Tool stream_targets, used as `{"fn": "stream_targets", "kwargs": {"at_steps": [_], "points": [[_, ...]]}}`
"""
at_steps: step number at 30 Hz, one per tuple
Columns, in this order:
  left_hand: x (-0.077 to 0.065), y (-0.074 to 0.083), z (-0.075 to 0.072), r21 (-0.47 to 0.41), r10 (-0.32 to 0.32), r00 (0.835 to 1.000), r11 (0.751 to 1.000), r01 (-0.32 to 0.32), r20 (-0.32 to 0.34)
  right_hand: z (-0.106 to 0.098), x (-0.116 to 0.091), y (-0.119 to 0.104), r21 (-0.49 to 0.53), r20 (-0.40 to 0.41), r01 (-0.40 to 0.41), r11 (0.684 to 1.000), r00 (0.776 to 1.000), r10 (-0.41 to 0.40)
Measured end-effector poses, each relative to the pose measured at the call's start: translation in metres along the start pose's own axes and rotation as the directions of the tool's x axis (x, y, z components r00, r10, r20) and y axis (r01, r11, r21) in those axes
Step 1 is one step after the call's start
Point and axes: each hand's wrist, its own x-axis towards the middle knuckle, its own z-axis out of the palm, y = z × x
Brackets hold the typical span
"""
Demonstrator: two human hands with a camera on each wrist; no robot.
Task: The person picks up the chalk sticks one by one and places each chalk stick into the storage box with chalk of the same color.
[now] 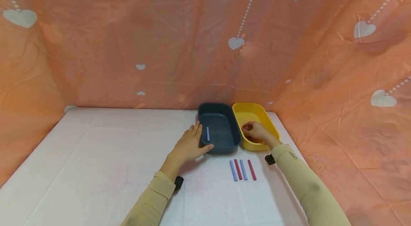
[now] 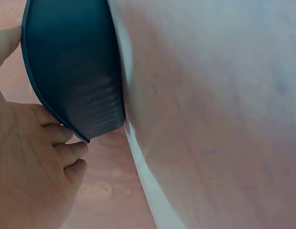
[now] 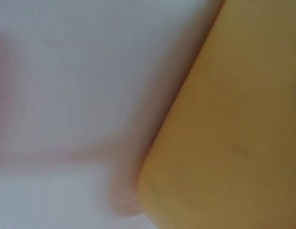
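Note:
My left hand rests with straight, spread fingers on the near-left rim of a dark blue tray. In the left wrist view its fingertips lie right at that tray's edge. One blue chalk stick lies inside this tray. My right hand reaches into a yellow tray and pinches a small red chalk stick, mostly hidden by the fingers. The right wrist view shows only the tray's yellow outer wall, blurred, and the white cloth.
In front of the trays lie several chalk sticks in a row, blue and red alternating. A white cloth with faint pink smudges covers the table. Orange curtains with white hearts stand behind the trays and along both sides.

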Motion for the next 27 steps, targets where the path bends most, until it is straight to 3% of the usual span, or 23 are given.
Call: {"fn": "stream_targets", "kwargs": {"at_steps": [9,19,27], "points": [[0.0,0.0,0.001,-0.002,-0.01,1.0,1.0,0.01,0.002,-0.003,-0.007,-0.006,-0.06,-0.007,0.028,0.998,1.0,-0.029],[0.0,0.0,0.002,0.013,-0.025,1.0,1.0,0.025,0.019,-0.006,-0.019,-0.008,0.042,-0.072,0.067,0.997,0.995,-0.064],[0.003,0.001,0.001,0.021,-0.024,0.999,1.0,0.023,0.029,-0.012,-0.04,-0.015,0.037,-0.17,0.133,0.99,0.978,-0.125]]}}
